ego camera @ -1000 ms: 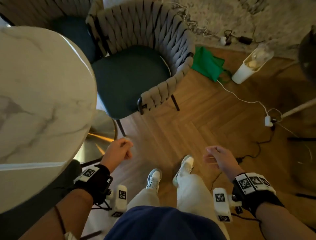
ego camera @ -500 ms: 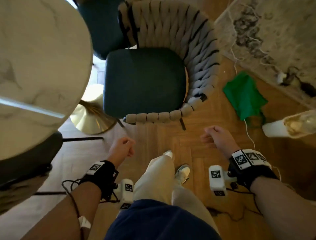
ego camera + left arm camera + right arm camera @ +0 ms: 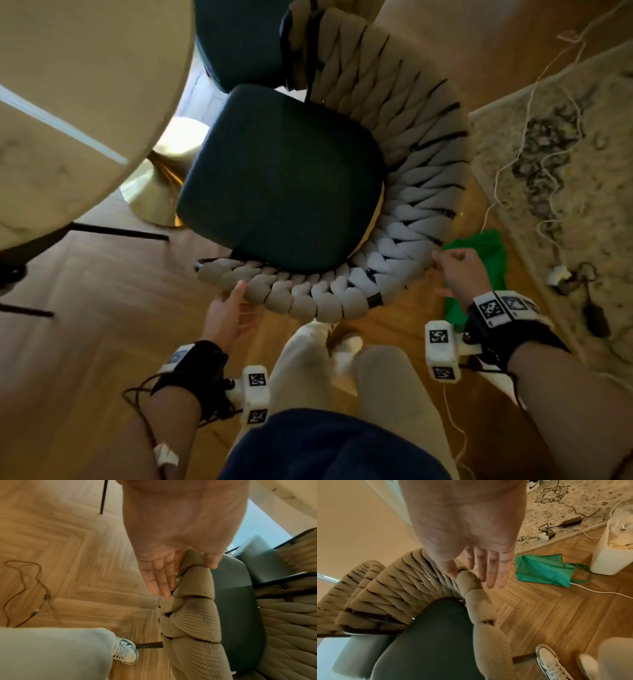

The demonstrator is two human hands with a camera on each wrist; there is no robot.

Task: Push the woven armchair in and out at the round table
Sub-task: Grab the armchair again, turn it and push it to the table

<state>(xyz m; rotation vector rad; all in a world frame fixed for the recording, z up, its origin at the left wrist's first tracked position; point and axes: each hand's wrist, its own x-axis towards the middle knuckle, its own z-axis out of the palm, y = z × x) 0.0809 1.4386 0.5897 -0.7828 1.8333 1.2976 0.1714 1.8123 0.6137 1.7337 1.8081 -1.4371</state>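
The woven armchair (image 3: 394, 274), with a beige rope back and a dark green seat (image 3: 281, 178), stands in front of me, its seat front facing the round marble table (image 3: 68, 102) at the upper left. My left hand (image 3: 227, 308) touches the left end of the woven rim. In the left wrist view its fingers (image 3: 161, 580) lie straight along the rim's outer side, with the thumb over the top. My right hand (image 3: 459, 270) is at the right side of the back. Its straight fingers (image 3: 493, 574) are outside the rim and its thumb is inside.
A second woven armchair (image 3: 239, 41) stands just beyond this one. The table's gold base (image 3: 161, 185) is beside the seat front. A green bag (image 3: 479, 260), a rug with cables (image 3: 548, 154) and a white bin (image 3: 612, 550) lie to the right. Thin black legs (image 3: 116, 233) cross the floor at left.
I have stepped up behind the chair. Both hands went from loose fists in the air to the woven rim, fingers now straightened against it.
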